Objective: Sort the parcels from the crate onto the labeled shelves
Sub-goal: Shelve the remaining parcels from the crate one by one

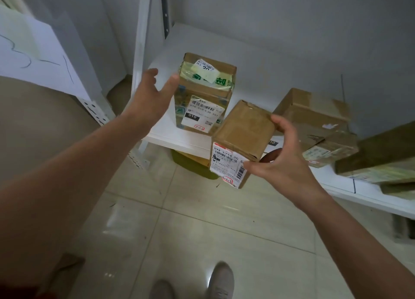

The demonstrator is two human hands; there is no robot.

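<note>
A small brown parcel [243,133] hangs tilted before the edge of the white shelf [164,130], gripped by our right hand [285,164]. Our left hand [148,94] is spread wide, holding nothing, just beside the taped parcel [204,92] standing on that shelf.

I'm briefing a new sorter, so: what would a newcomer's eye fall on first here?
First the small brown parcel held in mid-air at centre by the right hand. Next the tall taped parcel standing upright on the white shelf, the open left hand close beside it. Further right, a loose heap of cardboard parcels lies on the shelf.
</note>
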